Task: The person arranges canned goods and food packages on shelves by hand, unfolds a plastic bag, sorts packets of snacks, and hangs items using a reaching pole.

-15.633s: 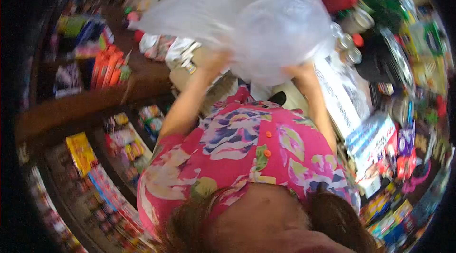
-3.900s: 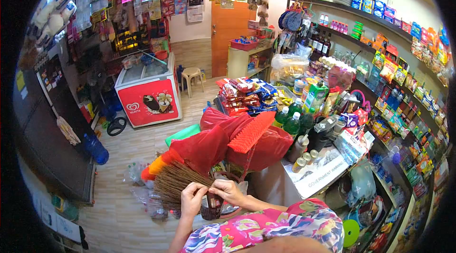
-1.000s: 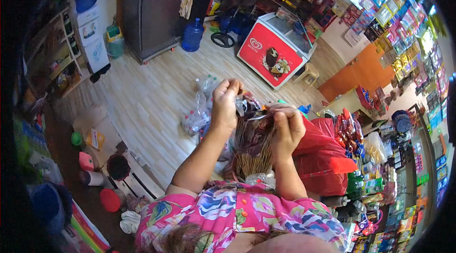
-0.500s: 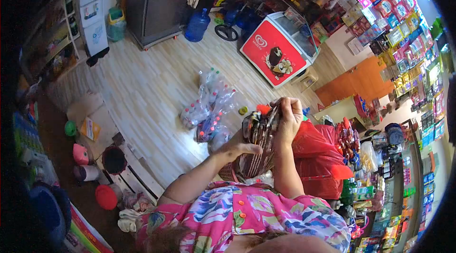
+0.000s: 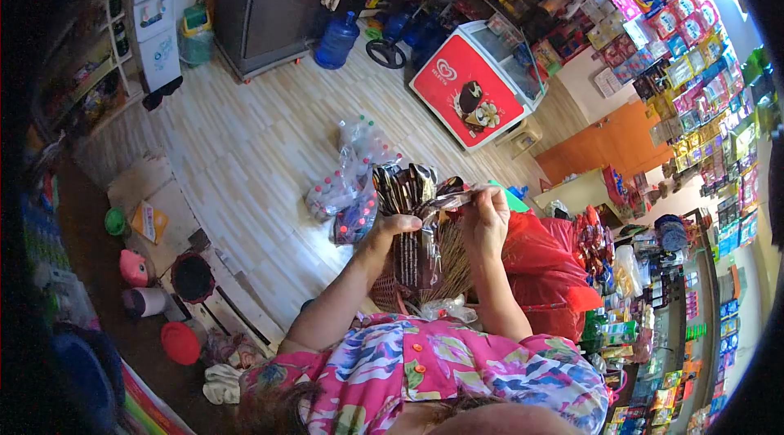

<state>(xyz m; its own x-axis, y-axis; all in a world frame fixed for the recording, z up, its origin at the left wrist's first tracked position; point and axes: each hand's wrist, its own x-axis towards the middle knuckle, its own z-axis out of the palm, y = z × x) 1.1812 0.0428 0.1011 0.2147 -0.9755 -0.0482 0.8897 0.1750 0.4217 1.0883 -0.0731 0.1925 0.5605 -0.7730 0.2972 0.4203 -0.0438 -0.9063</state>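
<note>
My left hand (image 5: 382, 237) is wrapped around a thick bundle of shiny dark brown sachets (image 5: 418, 255), its thumb pressed across the front. The sachets stand roughly upright, with their upper ends fanned out. To the right, my right hand (image 5: 487, 223) pinches the end of a sachet strip (image 5: 449, 200) that stretches sideways from the bundle. Straw-like bristles (image 5: 457, 259) show behind and below, between the two hands. Close beside my right forearm is a large red plastic bag (image 5: 543, 267).
Clear plastic bags of capped bottles (image 5: 353, 182) lie on the wood-look floor (image 5: 261, 149). Beyond them stand a red ice cream freezer (image 5: 469, 88) and a blue water jug (image 5: 336, 43). Hanging sachets (image 5: 694, 67) line the right wall. A low bench (image 5: 220, 280) is at left.
The sachet bundle has moved left and turned more upright in my left hand. My right hand has shifted from the bundle's top to its right side, drawing a strip outward.
</note>
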